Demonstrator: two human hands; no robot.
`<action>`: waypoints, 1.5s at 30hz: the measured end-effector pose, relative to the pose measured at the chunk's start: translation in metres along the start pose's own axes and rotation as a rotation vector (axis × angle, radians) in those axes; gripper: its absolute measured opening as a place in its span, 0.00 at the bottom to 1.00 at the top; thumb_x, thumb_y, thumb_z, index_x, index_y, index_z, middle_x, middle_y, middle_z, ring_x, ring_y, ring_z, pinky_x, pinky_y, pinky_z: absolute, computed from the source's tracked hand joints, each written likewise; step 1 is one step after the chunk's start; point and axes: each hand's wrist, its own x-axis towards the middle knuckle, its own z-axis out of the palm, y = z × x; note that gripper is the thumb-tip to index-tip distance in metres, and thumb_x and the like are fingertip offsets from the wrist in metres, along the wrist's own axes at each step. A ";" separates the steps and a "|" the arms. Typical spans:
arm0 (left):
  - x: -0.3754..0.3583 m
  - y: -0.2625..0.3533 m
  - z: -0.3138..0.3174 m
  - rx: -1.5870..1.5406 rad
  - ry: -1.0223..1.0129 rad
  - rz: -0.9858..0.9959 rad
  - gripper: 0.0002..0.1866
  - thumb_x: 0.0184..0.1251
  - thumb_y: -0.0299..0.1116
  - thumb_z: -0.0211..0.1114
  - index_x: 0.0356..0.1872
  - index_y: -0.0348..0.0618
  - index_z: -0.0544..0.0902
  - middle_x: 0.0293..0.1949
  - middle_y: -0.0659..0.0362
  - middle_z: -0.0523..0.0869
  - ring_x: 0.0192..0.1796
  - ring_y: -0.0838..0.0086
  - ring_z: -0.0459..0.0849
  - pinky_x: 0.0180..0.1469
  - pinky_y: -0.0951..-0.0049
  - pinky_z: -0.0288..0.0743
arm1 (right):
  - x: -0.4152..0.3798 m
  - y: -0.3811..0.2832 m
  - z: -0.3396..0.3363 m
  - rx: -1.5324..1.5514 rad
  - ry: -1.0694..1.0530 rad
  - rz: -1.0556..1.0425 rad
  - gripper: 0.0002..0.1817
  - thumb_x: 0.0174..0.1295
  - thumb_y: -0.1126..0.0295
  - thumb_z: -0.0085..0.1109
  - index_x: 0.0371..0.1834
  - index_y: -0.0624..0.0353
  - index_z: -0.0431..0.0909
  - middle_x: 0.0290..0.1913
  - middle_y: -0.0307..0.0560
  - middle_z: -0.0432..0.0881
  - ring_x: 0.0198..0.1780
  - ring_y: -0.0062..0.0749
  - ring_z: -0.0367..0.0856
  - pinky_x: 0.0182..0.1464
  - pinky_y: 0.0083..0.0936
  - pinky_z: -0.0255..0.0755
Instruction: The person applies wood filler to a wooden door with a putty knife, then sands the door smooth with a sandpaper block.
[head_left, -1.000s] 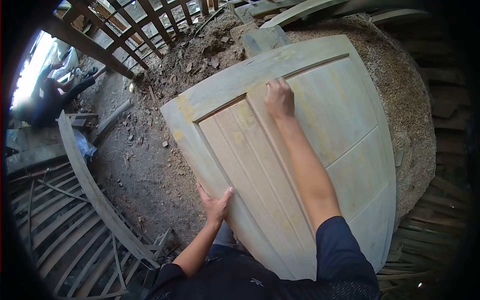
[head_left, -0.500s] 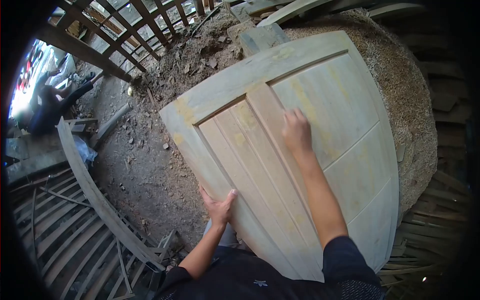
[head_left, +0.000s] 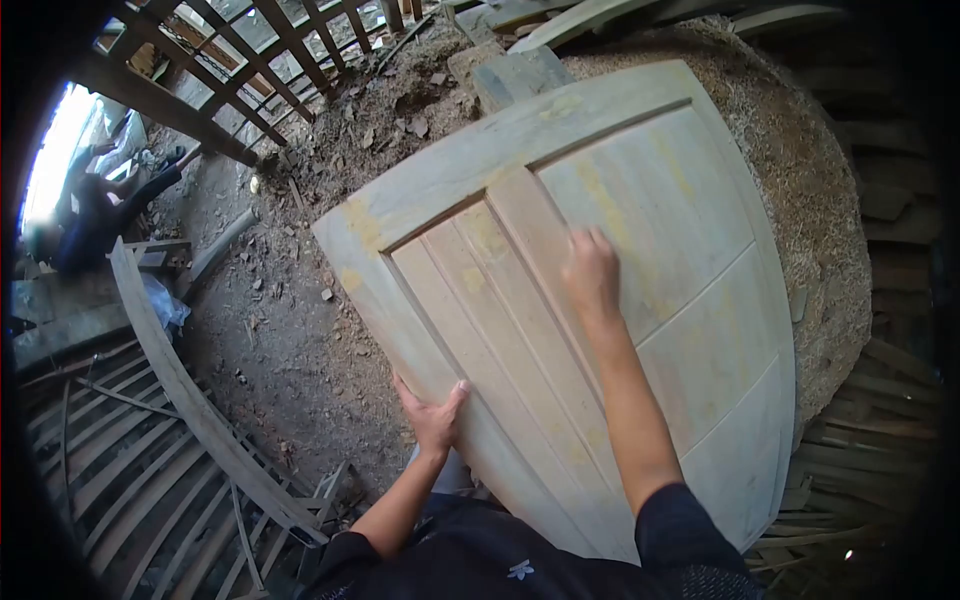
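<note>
A pale wooden panel door (head_left: 545, 210) with grooved recessed panels and yellowish patches lies in front of me. My left hand (head_left: 433, 416) holds its left edge, thumb on the top face and the other fingers at or under the edge. On the raised strip between the recessed panels, my right hand (head_left: 592, 272) is closed, its knuckles bent and fingertips down against the wood. Whatever those fingers may hold is hidden beneath them.
Wood shavings (head_left: 815, 230) are heaped right of the door. A wooden lattice (head_left: 270, 60) stands at the upper left. Curved-looking slats (head_left: 150, 480) are stacked at lower left. Another person (head_left: 95, 205) sits at far left. A wooden block (head_left: 520, 75) shows beyond the door.
My right hand has slid slightly toward me along the strip, still closed. The left hand keeps its hold on the door's edge. The view has shifted a little.
</note>
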 end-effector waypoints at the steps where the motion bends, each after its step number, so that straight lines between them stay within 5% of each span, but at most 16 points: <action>1: -0.001 0.002 0.000 -0.065 -0.010 -0.040 0.52 0.55 0.32 0.84 0.77 0.36 0.58 0.64 0.48 0.77 0.64 0.60 0.80 0.66 0.62 0.77 | 0.028 -0.004 0.018 0.025 0.036 -0.051 0.07 0.62 0.79 0.59 0.41 0.64 0.85 0.40 0.62 0.84 0.45 0.62 0.85 0.48 0.50 0.79; 4: -0.001 -0.001 0.000 -0.056 -0.012 -0.051 0.52 0.56 0.32 0.84 0.77 0.37 0.58 0.64 0.48 0.77 0.64 0.60 0.80 0.66 0.62 0.77 | 0.102 -0.011 0.046 0.223 0.127 -0.081 0.06 0.62 0.77 0.61 0.37 0.63 0.87 0.39 0.63 0.87 0.44 0.60 0.87 0.48 0.48 0.80; 8: -0.001 -0.002 0.000 -0.081 -0.007 -0.043 0.58 0.54 0.35 0.86 0.79 0.35 0.54 0.65 0.43 0.76 0.64 0.58 0.81 0.66 0.61 0.78 | 0.049 0.009 0.015 0.342 0.058 0.115 0.07 0.63 0.73 0.62 0.38 0.59 0.90 0.37 0.62 0.88 0.42 0.59 0.89 0.46 0.46 0.81; 14: -0.001 0.006 0.000 -0.109 -0.037 -0.102 0.57 0.55 0.36 0.86 0.79 0.35 0.54 0.66 0.43 0.75 0.66 0.59 0.79 0.68 0.60 0.76 | 0.080 0.002 0.029 0.237 0.025 0.040 0.07 0.63 0.73 0.61 0.36 0.62 0.88 0.36 0.63 0.87 0.42 0.61 0.87 0.46 0.48 0.80; 19: 0.002 0.006 -0.001 -0.034 -0.019 -0.006 0.57 0.54 0.36 0.86 0.79 0.34 0.54 0.66 0.44 0.75 0.66 0.59 0.78 0.69 0.60 0.75 | 0.025 0.003 0.003 0.252 0.094 0.039 0.06 0.63 0.73 0.60 0.34 0.63 0.85 0.36 0.64 0.85 0.42 0.64 0.85 0.45 0.51 0.78; 23: 0.001 0.005 0.000 -0.169 -0.059 -0.122 0.57 0.55 0.35 0.85 0.79 0.34 0.54 0.67 0.45 0.73 0.67 0.58 0.77 0.69 0.60 0.74 | 0.096 -0.015 0.038 0.183 0.085 -0.064 0.07 0.64 0.73 0.59 0.33 0.64 0.84 0.37 0.65 0.86 0.42 0.64 0.85 0.46 0.52 0.78; 26: 0.000 -0.004 -0.003 -0.061 -0.030 -0.074 0.57 0.55 0.35 0.85 0.80 0.34 0.54 0.67 0.45 0.73 0.68 0.58 0.77 0.70 0.59 0.74 | 0.069 -0.010 0.024 0.100 0.018 -0.137 0.05 0.65 0.76 0.59 0.38 0.64 0.84 0.39 0.64 0.84 0.44 0.65 0.84 0.47 0.52 0.79; 29: 0.004 0.000 0.000 0.017 0.003 0.088 0.53 0.57 0.34 0.84 0.77 0.35 0.57 0.63 0.47 0.76 0.63 0.59 0.80 0.66 0.61 0.77 | 0.010 -0.001 0.003 0.091 -0.019 0.008 0.07 0.62 0.79 0.58 0.41 0.65 0.83 0.40 0.63 0.84 0.45 0.64 0.84 0.49 0.52 0.79; 35: 0.000 0.004 0.004 -0.155 -0.078 -0.087 0.52 0.59 0.33 0.84 0.78 0.34 0.56 0.64 0.46 0.75 0.65 0.61 0.78 0.68 0.62 0.75 | 0.061 -0.001 0.042 0.075 0.111 -0.119 0.18 0.54 0.84 0.58 0.49 0.65 0.87 0.42 0.63 0.83 0.48 0.62 0.83 0.52 0.50 0.79; 38: 0.000 -0.011 -0.001 -0.118 -0.041 0.008 0.52 0.58 0.34 0.85 0.77 0.34 0.57 0.66 0.46 0.73 0.67 0.62 0.76 0.69 0.63 0.73 | 0.007 0.007 0.013 0.092 0.056 -0.088 0.16 0.56 0.82 0.56 0.48 0.65 0.85 0.42 0.63 0.82 0.49 0.61 0.82 0.52 0.49 0.79; 42: 0.000 -0.012 0.000 -0.130 -0.069 0.014 0.52 0.59 0.33 0.84 0.77 0.33 0.57 0.67 0.46 0.72 0.68 0.61 0.75 0.70 0.62 0.72 | -0.183 0.062 -0.067 -0.072 -0.021 0.124 0.18 0.57 0.83 0.60 0.52 0.63 0.84 0.42 0.57 0.82 0.46 0.57 0.83 0.49 0.48 0.80; 45: 0.003 -0.018 -0.005 -0.016 -0.039 0.078 0.50 0.61 0.31 0.82 0.77 0.33 0.58 0.68 0.45 0.72 0.68 0.60 0.76 0.70 0.61 0.72 | -0.185 0.060 -0.055 0.021 0.108 0.086 0.14 0.58 0.80 0.61 0.49 0.63 0.84 0.40 0.57 0.82 0.44 0.57 0.83 0.47 0.48 0.80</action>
